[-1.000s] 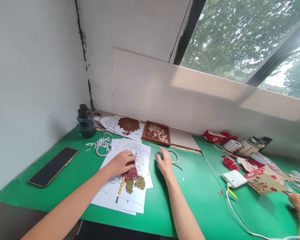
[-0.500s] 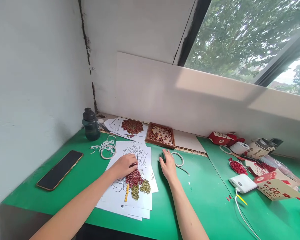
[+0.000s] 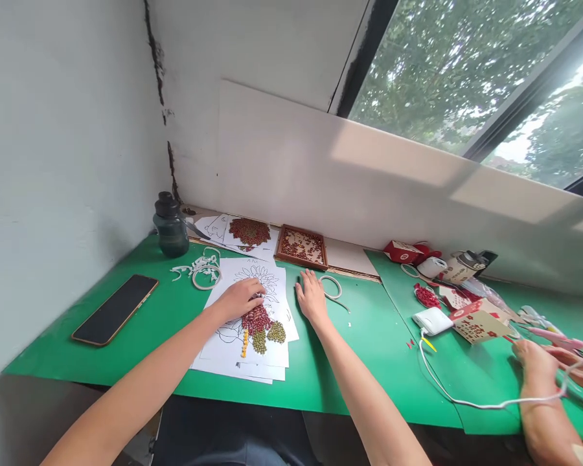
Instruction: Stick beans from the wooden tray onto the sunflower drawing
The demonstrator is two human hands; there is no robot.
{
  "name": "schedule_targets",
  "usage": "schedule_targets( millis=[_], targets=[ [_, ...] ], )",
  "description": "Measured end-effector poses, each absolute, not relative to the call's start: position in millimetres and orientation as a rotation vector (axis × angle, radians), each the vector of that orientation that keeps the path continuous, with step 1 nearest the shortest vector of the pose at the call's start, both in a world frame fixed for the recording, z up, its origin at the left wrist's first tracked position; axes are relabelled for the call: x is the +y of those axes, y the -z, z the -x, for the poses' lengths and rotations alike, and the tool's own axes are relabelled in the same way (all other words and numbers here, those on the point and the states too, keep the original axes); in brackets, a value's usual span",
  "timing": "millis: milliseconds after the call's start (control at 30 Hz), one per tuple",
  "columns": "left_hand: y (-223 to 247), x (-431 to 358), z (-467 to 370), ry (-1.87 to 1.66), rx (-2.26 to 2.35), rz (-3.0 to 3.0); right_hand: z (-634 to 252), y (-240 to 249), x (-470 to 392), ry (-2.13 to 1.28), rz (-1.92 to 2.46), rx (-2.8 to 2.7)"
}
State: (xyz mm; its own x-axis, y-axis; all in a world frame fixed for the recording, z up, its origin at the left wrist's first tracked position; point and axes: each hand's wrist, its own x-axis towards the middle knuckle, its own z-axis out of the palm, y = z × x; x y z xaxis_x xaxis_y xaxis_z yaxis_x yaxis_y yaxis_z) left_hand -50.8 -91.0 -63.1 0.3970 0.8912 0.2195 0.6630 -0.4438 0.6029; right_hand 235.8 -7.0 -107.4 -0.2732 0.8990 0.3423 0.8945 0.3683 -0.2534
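Observation:
My left hand (image 3: 243, 299) rests over a sheet with a printed flower drawing (image 3: 268, 278), its fingers curled down at the top of a patch of red beans (image 3: 256, 320). Whatever its fingertips pinch is hidden. Below the red patch lie green beans (image 3: 259, 342), another green cluster (image 3: 276, 332) and a short column of yellow kernels (image 3: 244, 343). Flat on the green table to the right of the paper, my right hand (image 3: 311, 296) has its fingers stretched out and holds nothing. Close beside it is a coiled pale cord (image 3: 331, 287).
Against the wall stand a wooden tray of beans (image 3: 301, 246), a bean-covered flower picture (image 3: 249, 232) and a dark bottle (image 3: 170, 226). A phone (image 3: 116, 309) lies left. Rightward are a white device (image 3: 432, 320), a red-and-cream box (image 3: 480, 320) and another person's hands (image 3: 537, 362).
The view has tilted and turned right, bringing the other person's hands further in. My left hand stays at the red beans; my right hand stays flat on the table.

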Motion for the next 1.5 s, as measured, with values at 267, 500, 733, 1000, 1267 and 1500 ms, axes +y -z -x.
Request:
schedule_targets(
  millis=[267, 500, 733, 1000, 1267, 1500],
  targets=[
    [60, -93, 54, -0.715, 1.304, -2.252, -235, 74, 31, 0.063, 1.51, -2.219],
    [63, -92, 54, -0.728, 1.301, -2.222, -224, 42, 138, 0.05, 1.555, -2.236],
    [64, -90, 57, -0.784, 1.326, -2.177, -213, 55, 170, -0.041, 1.646, -2.254],
    [66, -88, 58, -0.853, 1.375, -2.178, -216, 55, 173, -0.146, 1.676, -2.123],
    [66, -84, 67, -0.922, 1.478, -2.149, -224, 42, 161, -0.394, 1.562, -1.847],
    [63, -86, 65, -0.914, 1.458, -2.212, -222, 11, 135, -0.782, 1.288, -1.333]
  ],
)
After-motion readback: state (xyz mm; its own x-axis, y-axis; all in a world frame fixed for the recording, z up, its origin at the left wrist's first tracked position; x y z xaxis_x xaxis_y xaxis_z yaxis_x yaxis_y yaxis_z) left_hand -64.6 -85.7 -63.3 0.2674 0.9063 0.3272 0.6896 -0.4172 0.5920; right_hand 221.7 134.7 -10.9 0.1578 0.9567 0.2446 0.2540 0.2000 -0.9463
